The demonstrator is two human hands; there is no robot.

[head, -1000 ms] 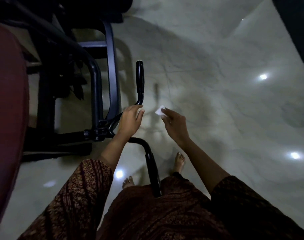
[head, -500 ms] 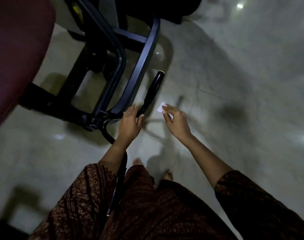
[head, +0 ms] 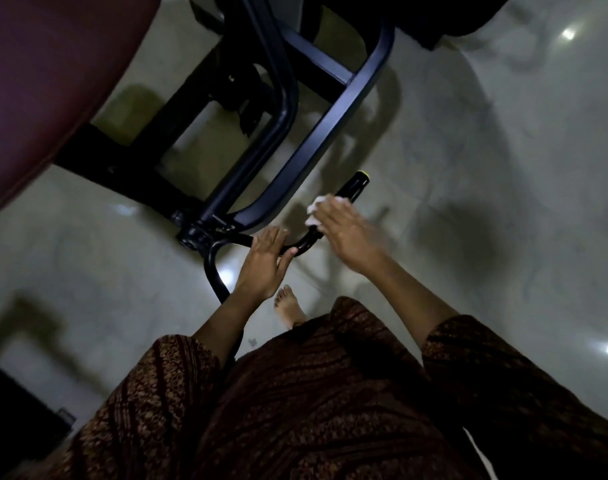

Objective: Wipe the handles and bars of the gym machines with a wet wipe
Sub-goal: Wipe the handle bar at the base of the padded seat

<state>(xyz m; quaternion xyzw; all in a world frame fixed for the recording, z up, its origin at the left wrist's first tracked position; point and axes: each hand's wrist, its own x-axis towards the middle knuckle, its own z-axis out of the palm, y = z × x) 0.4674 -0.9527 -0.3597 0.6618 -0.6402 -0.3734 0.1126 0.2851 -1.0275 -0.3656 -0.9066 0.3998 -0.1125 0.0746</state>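
Observation:
A black curved handlebar [head: 300,244] of a gym machine juts out over the pale floor. Its padded grip [head: 354,186] ends in a yellowish cap. My left hand [head: 266,263] lies over the bar's bend, thumb hooked under it. My right hand [head: 345,233], a little blurred, wraps the lower part of the grip with a white wet wipe [head: 315,211] between palm and grip. Only the wipe's left edge shows.
The machine's black frame tubes [head: 306,140] run up and left from the handlebar joint [head: 195,233]. A dark red padded seat [head: 43,88] fills the upper left. Polished pale floor [head: 486,168] lies to the right. My bare foot [head: 288,306] stands below the bar.
My right hand, which held the wipe in the air beside the grip, has come down onto the grip with it. The view has swung; my left hand stays on the bar.

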